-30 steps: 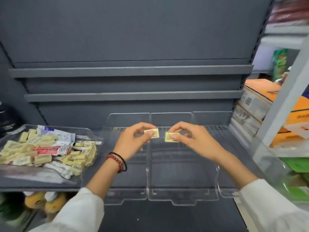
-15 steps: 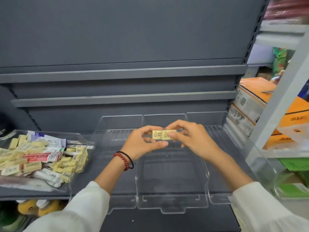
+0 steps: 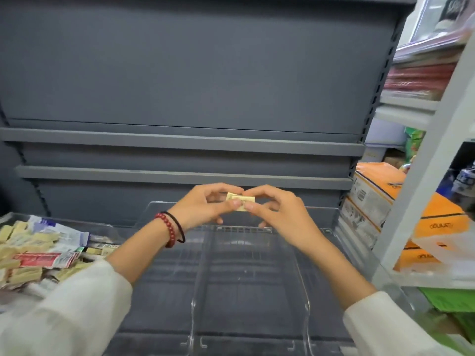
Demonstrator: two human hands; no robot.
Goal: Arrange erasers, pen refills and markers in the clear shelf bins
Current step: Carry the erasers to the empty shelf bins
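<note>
Two small yellow erasers (image 3: 241, 202) are pressed together between my hands, held above the far end of the middle clear shelf bin (image 3: 250, 286). My left hand (image 3: 205, 206) pinches them from the left with thumb and fingers. My right hand (image 3: 276, 209) pinches them from the right. Left of the bins, a clear tray (image 3: 10, 217) holds a heap of yellow erasers (image 3: 28, 255) and flat refill or marker packets (image 3: 46, 260). My left sleeve hides part of that heap.
Grey shelf ledges (image 3: 180, 142) run across the back panel. Orange cardboard boxes (image 3: 401, 209) stand at the right beside a white shelf upright (image 3: 426, 176). More clear bins (image 3: 321, 253) flank the middle one.
My hands came together and rose toward the back of the bin. The two erasers, apart a second ago, now overlap between my fingertips. The view tilted upward.
</note>
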